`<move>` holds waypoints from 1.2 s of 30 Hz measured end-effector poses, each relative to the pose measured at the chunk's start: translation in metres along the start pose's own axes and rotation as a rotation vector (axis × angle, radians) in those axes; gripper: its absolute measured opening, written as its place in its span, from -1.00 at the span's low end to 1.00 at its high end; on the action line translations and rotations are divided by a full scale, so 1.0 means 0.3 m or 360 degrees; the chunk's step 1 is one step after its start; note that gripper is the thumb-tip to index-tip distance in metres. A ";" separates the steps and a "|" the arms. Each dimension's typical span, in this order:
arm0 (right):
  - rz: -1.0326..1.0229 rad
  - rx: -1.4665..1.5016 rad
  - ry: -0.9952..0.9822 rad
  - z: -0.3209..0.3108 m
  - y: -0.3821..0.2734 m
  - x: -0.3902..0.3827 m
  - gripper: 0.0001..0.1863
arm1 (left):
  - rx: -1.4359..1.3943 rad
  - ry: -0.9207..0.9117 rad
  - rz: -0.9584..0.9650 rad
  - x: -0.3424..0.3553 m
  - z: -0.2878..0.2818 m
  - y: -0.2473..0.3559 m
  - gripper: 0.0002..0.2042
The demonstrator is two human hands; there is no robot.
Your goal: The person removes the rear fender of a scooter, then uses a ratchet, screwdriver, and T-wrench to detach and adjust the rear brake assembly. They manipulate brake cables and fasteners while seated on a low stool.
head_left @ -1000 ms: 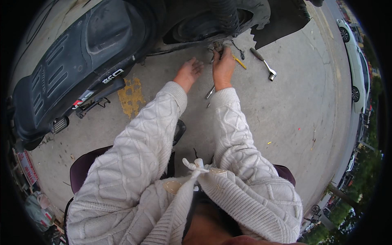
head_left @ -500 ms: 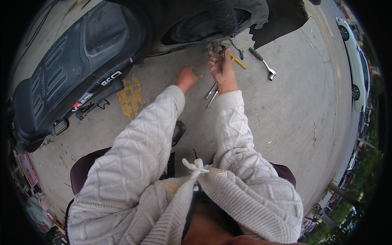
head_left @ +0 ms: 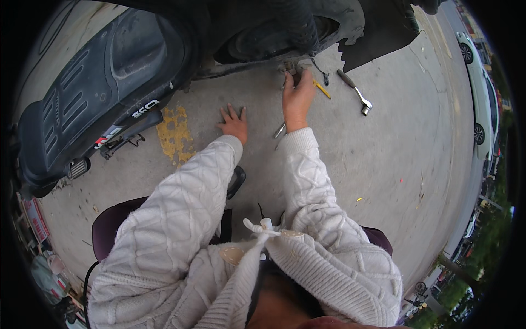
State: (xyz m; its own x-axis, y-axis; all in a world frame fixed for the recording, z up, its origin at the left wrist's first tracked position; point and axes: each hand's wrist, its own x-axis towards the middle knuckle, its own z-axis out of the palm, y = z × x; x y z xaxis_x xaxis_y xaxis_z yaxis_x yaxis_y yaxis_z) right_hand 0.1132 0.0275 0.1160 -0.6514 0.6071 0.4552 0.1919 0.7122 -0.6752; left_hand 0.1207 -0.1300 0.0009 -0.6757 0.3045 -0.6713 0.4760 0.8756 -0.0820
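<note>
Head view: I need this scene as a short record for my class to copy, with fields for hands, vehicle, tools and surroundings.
Left hand: open and spread, above or on the concrete ground; contact unclear
Right hand: at a small part by the scooter's lower edge; grip unclear
Vehicle: dark scooter
Tools: wrench on the ground, right of the right hand; yellow tool between them; metal rod beside the right wrist
Ground marking: yellow paint patch, left of the left hand
Background: white car, far right
</note>
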 end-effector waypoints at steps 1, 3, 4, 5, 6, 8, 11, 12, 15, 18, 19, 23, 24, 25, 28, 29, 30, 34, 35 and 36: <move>0.0006 0.0015 0.0040 -0.001 -0.005 -0.002 -0.87 | 0.0015 -0.0002 0.0004 0.001 0.000 0.003 0.18; 0.0373 0.0440 0.0023 0.000 -0.018 -0.003 -0.84 | 0.0021 0.0009 0.0001 0.001 -0.001 0.005 0.18; 0.0736 0.0848 -0.0037 -0.001 -0.022 0.001 -0.81 | 0.0012 -0.0004 -0.0004 0.001 -0.001 0.006 0.18; 0.1045 0.1289 -0.0114 -0.004 -0.025 0.004 -0.79 | 0.0017 0.0011 -0.0001 0.000 0.000 0.006 0.18; 0.1286 0.1478 -0.0100 -0.008 -0.024 0.014 -0.76 | 0.0010 0.0012 -0.0004 0.001 0.001 0.007 0.18; 0.1658 0.1925 -0.0097 -0.023 -0.014 0.035 -0.70 | 0.0003 0.0020 -0.0007 0.001 0.005 0.009 0.17; 0.1832 0.1971 -0.0364 -0.048 0.001 0.053 -0.62 | 0.0005 0.0043 -0.0009 0.003 0.010 0.011 0.18; 0.1551 0.1611 -0.0459 -0.048 0.000 0.050 -0.61 | 0.0002 0.0048 -0.0010 0.005 0.011 0.011 0.18; 0.0768 0.0306 -0.0372 -0.035 -0.017 0.028 -0.61 | 0.0015 0.0054 -0.0013 0.008 0.016 0.012 0.18; 0.0240 -0.0435 -0.0265 -0.011 -0.038 0.009 -0.58 | 0.0009 0.0059 -0.0016 0.010 0.022 0.011 0.18; 0.0220 -0.0432 -0.0253 -0.007 -0.040 0.007 -0.59 | 0.0000 0.0059 -0.0016 0.011 0.024 0.011 0.18; 0.0335 -0.0467 -0.0348 -0.008 -0.029 0.006 -0.61 | -0.0009 0.0079 -0.0008 0.013 0.026 0.010 0.18; 0.0331 -0.0451 -0.0381 -0.009 -0.022 0.006 -0.61 | -0.0002 0.0074 -0.0012 0.013 0.024 0.009 0.18; 0.0349 -0.0401 -0.0364 -0.009 -0.016 0.006 -0.61 | 0.0005 0.0067 -0.0017 0.011 0.022 0.009 0.19; 0.0298 -0.0190 -0.0280 0.000 -0.002 0.012 -0.60 | -0.0001 0.0058 -0.0015 0.003 0.012 0.009 0.18; 0.0278 -0.0119 -0.0239 0.004 0.002 0.015 -0.60 | -0.0027 0.0046 -0.0007 -0.002 0.010 0.010 0.06; 0.0312 -0.0070 -0.0222 0.005 0.005 0.018 -0.59 | -0.0051 0.0035 0.0000 -0.004 0.007 0.010 -0.06; 0.1158 0.1167 -0.0571 -0.019 0.022 0.037 -0.55 | -0.0024 0.0048 -0.0023 -0.005 0.001 0.008 0.17; 0.1575 0.1653 -0.0703 -0.035 0.031 0.041 -0.57 | -0.0020 0.0047 -0.0023 -0.003 0.002 0.007 0.16; 0.1969 0.2206 -0.0865 -0.047 0.038 0.048 -0.58 | -0.0019 0.0045 -0.0026 0.000 0.004 0.007 0.16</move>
State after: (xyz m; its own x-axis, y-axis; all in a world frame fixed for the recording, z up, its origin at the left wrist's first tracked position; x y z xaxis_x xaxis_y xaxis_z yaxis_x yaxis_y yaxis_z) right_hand 0.1165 0.0494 0.1231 -0.8069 0.1253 -0.5772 0.2063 -0.8559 -0.4742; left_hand 0.1225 -0.1286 -0.0001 -0.6992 0.3002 -0.6488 0.4579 0.8850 -0.0839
